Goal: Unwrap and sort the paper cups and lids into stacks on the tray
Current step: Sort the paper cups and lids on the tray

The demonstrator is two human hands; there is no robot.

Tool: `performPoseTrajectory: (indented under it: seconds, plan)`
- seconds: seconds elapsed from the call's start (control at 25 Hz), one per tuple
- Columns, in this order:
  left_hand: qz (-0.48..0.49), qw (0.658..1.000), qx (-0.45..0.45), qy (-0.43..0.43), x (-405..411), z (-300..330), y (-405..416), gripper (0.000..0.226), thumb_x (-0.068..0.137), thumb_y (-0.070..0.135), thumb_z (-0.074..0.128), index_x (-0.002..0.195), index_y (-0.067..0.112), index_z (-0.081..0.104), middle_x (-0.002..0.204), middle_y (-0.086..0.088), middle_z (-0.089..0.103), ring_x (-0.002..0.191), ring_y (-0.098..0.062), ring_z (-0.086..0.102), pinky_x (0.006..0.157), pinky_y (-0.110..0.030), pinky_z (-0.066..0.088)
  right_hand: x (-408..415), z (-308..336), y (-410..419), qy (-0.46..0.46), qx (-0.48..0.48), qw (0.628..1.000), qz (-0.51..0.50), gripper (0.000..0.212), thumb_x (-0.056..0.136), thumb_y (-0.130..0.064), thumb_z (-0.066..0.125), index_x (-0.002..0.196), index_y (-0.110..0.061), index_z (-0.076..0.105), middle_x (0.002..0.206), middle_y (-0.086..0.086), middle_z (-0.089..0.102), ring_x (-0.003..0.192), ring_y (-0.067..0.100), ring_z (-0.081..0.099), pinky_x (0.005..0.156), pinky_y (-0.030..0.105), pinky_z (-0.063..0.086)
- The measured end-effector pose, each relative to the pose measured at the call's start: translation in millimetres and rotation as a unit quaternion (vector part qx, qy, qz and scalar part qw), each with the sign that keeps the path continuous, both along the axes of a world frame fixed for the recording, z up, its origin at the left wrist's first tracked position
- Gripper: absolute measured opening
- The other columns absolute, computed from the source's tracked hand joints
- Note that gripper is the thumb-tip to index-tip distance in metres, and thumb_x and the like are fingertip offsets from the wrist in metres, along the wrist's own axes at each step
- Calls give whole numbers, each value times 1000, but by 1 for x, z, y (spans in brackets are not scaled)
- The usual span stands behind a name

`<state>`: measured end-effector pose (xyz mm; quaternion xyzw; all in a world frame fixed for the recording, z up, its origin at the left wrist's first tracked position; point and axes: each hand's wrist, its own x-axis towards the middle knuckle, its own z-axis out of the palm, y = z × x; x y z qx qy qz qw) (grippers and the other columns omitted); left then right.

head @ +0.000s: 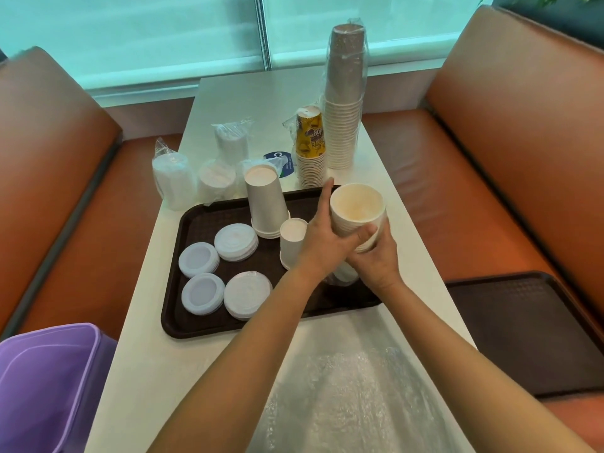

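Observation:
Both hands hold a stack of white paper cups (357,204), mouth up, over the right part of the dark brown tray (202,325). My left hand (322,237) grips its left side. My right hand (376,256) wraps round its lower right. On the tray stand an upside-down stack of grey cups (265,204) and a smaller upside-down stack of white cups (292,241). Several piles of white lids (236,241) lie on the tray's left half. Behind the tray are wrapped lid packs (173,181), a wrapped yellow cup stack (310,145) and a tall wrapped brown cup stack (345,93).
Loose clear plastic wrap (353,387) lies on the white table (157,371) in front of the tray. A purple bin (49,387) stands at the lower left. A second dark tray (529,331) lies on the orange bench seat at the right.

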<state>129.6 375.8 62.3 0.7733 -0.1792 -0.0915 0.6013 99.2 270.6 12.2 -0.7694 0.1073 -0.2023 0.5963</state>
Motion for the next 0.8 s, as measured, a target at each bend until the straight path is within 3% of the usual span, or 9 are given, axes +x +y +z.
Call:
performPoseTrajectory:
  seconds: [0.12, 0.24, 0.4, 0.48, 0.56, 0.68, 0.72, 0.8]
  plan:
    - [63, 997, -15, 36, -6, -26, -6, 83, 69, 25, 83, 139, 20, 38, 122, 10, 51, 116, -7, 45, 105, -28, 39, -4, -17, 4, 60, -3, 998, -13, 87, 53, -49, 80, 128, -24, 42, 123, -3, 59, 109, 12, 57, 88, 20, 48]
    - [80, 996, -7, 45, -16, -51, -5, 78, 69, 27, 82, 134, 14, 42, 121, 6, 54, 114, -7, 49, 97, -20, 41, -11, -32, 5, 90, -12, 996, 4, 75, 60, -48, 73, 124, -23, 42, 118, -7, 56, 107, 12, 55, 82, 17, 42]
    - [34, 994, -1, 108, -25, -74, 0, 71, 72, 18, 81, 132, 15, 43, 123, 5, 56, 121, -14, 51, 99, -23, 42, -14, -47, 0, 166, -53, 983, 59, 77, 67, -45, 74, 132, -18, 43, 120, -2, 58, 114, 21, 56, 84, 27, 44]
    - [16, 995, 12, 100, -30, -68, 6, 75, 72, 16, 81, 135, 19, 40, 124, 8, 54, 123, -11, 49, 100, -22, 42, -17, -46, -6, 148, -58, 985, 69, 102, 56, -59, 79, 140, -23, 34, 133, -2, 51, 123, 16, 50, 97, 33, 46]
    - [21, 998, -3, 52, -31, -45, 12, 91, 70, 30, 82, 143, 25, 27, 135, 10, 44, 129, -4, 37, 104, -16, 34, -25, -35, -11, 108, -64, 992, 31, 123, 49, -68, 77, 148, -25, 18, 150, 2, 31, 137, 17, 34, 110, 37, 35]
    - [41, 996, -45, -72, -22, -8, 17, 104, 61, 73, 65, 144, 37, 13, 147, 15, 26, 137, 0, 23, 109, -12, 23, -28, -1, -14, -22, -105, 994, -12, 113, 56, -62, 71, 144, -34, 6, 154, 1, 20, 142, 20, 26, 112, 32, 27]
    - [29, 995, -51, -82, -17, 2, 15, 106, 58, 76, 64, 144, 37, 14, 145, 17, 27, 136, 0, 25, 107, -9, 24, -24, 11, -11, -40, -96, 995, -6, 111, 58, -56, 75, 143, -37, 6, 151, -3, 25, 139, 19, 31, 110, 29, 31]
    - [9, 998, -35, -41, -13, 7, 6, 106, 60, 59, 75, 146, 31, 19, 139, 15, 34, 127, 1, 33, 100, -5, 28, -13, 19, -3, -12, -38, 999, 27, 107, 62, -41, 84, 145, -31, 18, 140, -6, 42, 127, 15, 46, 99, 19, 40]
